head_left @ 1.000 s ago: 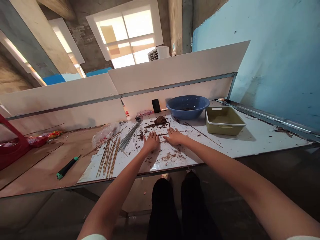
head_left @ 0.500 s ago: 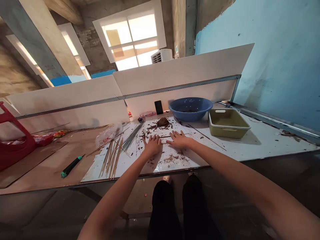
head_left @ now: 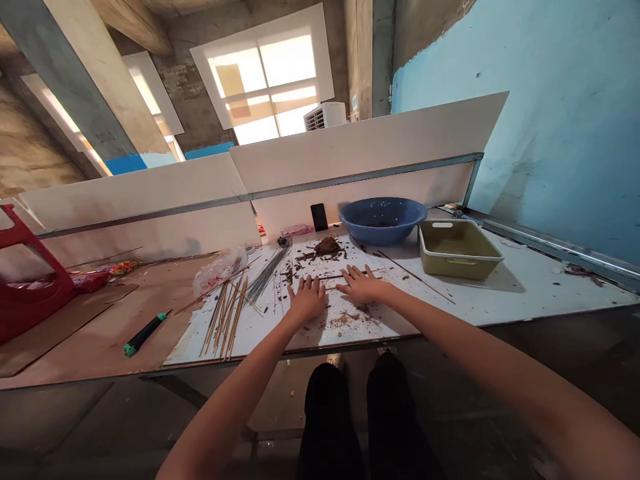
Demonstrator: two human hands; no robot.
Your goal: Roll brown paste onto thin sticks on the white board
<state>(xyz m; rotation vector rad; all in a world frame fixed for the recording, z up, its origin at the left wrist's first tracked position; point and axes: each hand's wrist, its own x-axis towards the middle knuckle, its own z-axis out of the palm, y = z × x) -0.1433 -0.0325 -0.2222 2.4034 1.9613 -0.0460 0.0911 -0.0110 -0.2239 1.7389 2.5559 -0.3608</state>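
My left hand (head_left: 306, 299) lies palm down on the white board (head_left: 400, 310), fingers spread and pointing away from me. Beside it on the right, my right hand (head_left: 364, 287) is also flat with its fingers apart. A thin dark rod (head_left: 331, 277) stretches crosswise between the two hands, close to the fingertips; whether the fingers press on its ends I cannot tell. Just beyond the hands sits a lump of brown, dough-like material (head_left: 327, 246), with small dark pieces scattered round it. Brown crumbs (head_left: 347, 319) lie between my hands and the table's front edge.
Left of my hands are thin wires (head_left: 269, 273), a bundle of brown sticks (head_left: 224, 319), a plastic bag (head_left: 213, 275) and a green-black screwdriver (head_left: 145, 335). A blue basin (head_left: 383, 233), a green bin (head_left: 457, 265) and a leaning phone (head_left: 319, 217) stand farther back.
My left hand has slid slightly toward me. My right hand has barely moved, and the whole view has shifted a little.
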